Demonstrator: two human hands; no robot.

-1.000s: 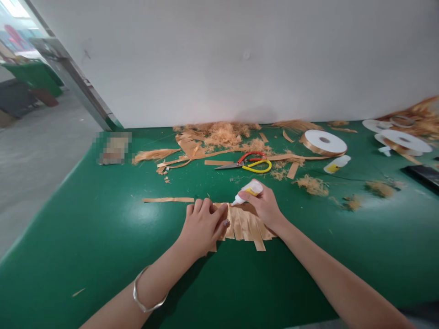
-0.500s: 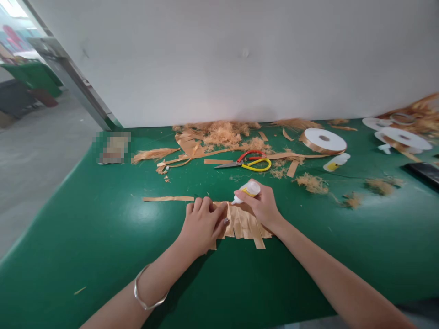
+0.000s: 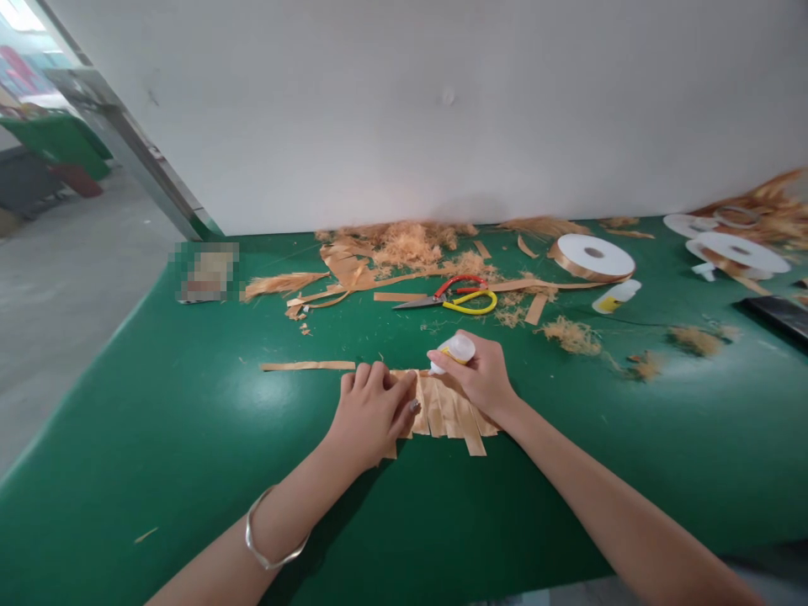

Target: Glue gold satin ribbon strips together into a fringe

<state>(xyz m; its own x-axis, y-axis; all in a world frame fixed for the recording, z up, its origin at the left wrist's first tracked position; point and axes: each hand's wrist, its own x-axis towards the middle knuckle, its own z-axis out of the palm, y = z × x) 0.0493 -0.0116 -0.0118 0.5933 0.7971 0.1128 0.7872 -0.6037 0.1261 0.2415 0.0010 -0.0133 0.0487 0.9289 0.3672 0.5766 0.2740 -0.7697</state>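
Observation:
My right hand (image 3: 486, 379) is wrapped around a small white glue bottle (image 3: 459, 347) with a yellow label. It tilts the bottle so the nozzle points down at the upper edge of a row of tan ribbon strips (image 3: 445, 408). These strips lie side by side like a fringe on the green table. My left hand (image 3: 372, 412) rests over the left part of the row, its thumb and index finger apart, pressing on the ribbon. Under that hand some strips are hidden. A narrow ribbon band (image 3: 306, 366) extends left from my left fingertips.
Beyond my hands lie scissors (image 3: 451, 296) with red and yellow handles, frayed fibre (image 3: 404, 244) and ribbon scraps. At right are a ribbon spool (image 3: 593, 257), a second glue bottle (image 3: 617, 297), another spool (image 3: 736, 251) and a dark flat object (image 3: 779, 320). A wall (image 3: 404, 109) stands behind the table.
The glue bottle in my right hand has shifted very slightly along the ribbon's upper edge. My left hand stays in place, and the whole view has drifted a little.

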